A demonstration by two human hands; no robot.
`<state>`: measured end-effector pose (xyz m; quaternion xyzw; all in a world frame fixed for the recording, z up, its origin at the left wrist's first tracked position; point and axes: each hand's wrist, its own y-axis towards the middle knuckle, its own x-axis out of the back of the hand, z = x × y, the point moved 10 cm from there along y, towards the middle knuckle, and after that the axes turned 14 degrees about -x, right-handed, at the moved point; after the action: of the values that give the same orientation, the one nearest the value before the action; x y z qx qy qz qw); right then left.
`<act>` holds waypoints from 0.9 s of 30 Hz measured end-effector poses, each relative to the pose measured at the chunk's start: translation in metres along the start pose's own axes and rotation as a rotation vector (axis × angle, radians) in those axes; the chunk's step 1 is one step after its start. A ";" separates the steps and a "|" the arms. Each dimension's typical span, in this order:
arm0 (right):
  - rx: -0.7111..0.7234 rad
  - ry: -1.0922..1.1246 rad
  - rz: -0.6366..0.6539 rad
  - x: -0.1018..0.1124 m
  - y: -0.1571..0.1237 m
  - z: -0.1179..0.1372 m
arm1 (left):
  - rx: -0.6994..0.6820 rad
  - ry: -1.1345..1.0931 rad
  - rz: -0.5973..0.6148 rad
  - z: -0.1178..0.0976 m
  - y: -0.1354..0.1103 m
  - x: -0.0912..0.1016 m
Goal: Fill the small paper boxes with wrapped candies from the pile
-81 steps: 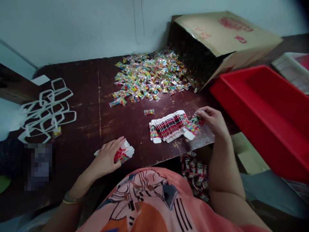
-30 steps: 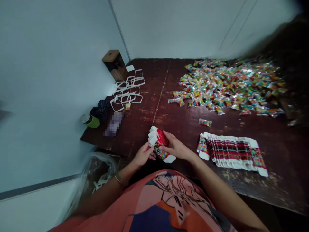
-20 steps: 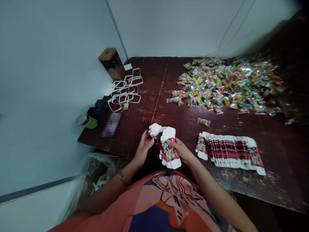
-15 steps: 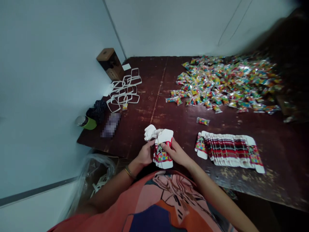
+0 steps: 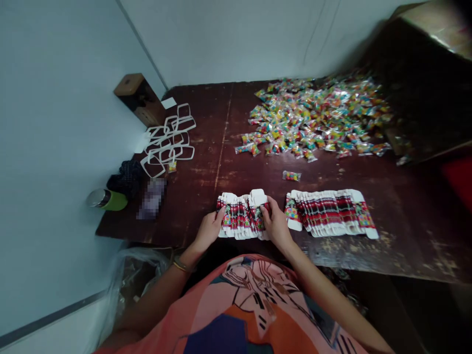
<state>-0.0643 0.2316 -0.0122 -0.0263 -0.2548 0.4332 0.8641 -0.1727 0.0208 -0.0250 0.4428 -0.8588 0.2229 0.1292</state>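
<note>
Two fans of flat, glossy cartons now! Your left hand point(image 5: 210, 230) has its fingers closed on one end of the left fan point(image 5: 239, 216), your right hand point(image 5: 276, 226) pinching the other, at the table's point(image 5: 199, 191) front edge. The second fan point(image 5: 328, 212) lies just right; one wrapped candy point(image 5: 291, 175) sits behind, and an uncountable shiny heap point(image 5: 313, 115) reaches the dark-mouthed cardboard box point(image 5: 416, 73).
</note>
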 end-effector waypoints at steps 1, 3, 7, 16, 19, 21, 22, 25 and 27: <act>0.022 -0.040 -0.039 0.003 -0.001 0.003 | -0.006 0.074 -0.009 -0.001 0.001 0.006; 0.076 -0.114 -0.110 0.009 -0.004 0.010 | -0.013 0.199 -0.026 -0.005 0.002 0.016; 0.174 -0.212 -0.138 0.013 -0.011 0.014 | -0.218 0.551 -0.099 -0.031 0.001 0.032; 0.282 -0.456 -0.119 -0.009 -0.030 0.011 | -0.745 0.773 0.179 -0.049 -0.024 -0.043; 0.273 -0.454 -0.139 -0.021 -0.009 0.021 | -0.729 0.830 0.089 -0.054 -0.007 -0.037; 0.265 -0.450 -0.146 -0.027 0.010 0.031 | -0.745 0.856 0.033 -0.059 0.009 -0.028; 0.260 -0.450 -0.151 -0.028 0.019 0.036 | -0.761 0.865 0.009 -0.061 0.017 -0.024; 0.261 -0.440 -0.167 -0.028 0.033 0.049 | -0.826 0.873 -0.028 -0.067 0.032 -0.018; 0.283 -0.399 -0.193 -0.021 0.030 0.057 | -0.885 0.854 -0.047 -0.071 0.033 -0.016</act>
<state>-0.1228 0.2244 0.0212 0.2053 -0.3583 0.3766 0.8292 -0.1886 0.0841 0.0215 0.2374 -0.7323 0.0003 0.6382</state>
